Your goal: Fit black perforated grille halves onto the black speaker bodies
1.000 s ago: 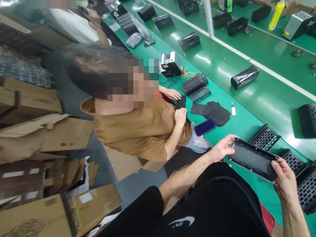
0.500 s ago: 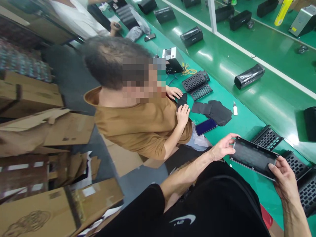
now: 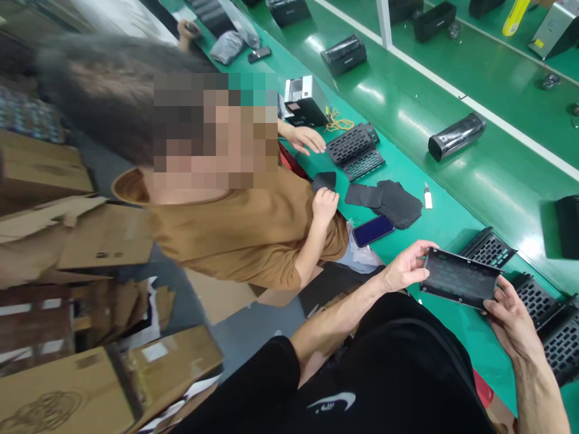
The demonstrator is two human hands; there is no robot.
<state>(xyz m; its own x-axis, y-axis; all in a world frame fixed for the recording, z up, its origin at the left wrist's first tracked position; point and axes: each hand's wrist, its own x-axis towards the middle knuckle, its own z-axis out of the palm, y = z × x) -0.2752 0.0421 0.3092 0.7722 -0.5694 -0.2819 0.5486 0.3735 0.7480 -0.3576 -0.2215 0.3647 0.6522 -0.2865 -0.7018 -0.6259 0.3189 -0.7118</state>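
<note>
A black mesh speaker grille [image 3: 459,278], with small clips along its edges, is held up between both hands, tilted over the table edge. My left hand [image 3: 409,265] pinches its left end, thumb on the near side and fingers behind. At the opposite end, my right hand [image 3: 509,310] grips the lower right corner with the thumb on the inner face. Just behind the grille lies a black slotted speaker shell [image 3: 491,248] on the green table. More slotted shells [image 3: 538,301] lie beside my right hand.
To my left sits a co-worker in a brown top [image 3: 235,235], one hand on a black sheet [image 3: 324,181]. Black sheets [image 3: 400,205], a phone [image 3: 373,231] and a small white bottle [image 3: 427,198] lie on the table. A cylindrical speaker [image 3: 456,137] stands beyond. Cardboard boxes [image 3: 58,392] are at left.
The grille has shifted slightly left and tilted, both hands still on it. The co-worker has leaned left, and that person's far hand has lifted off the black sheet.
</note>
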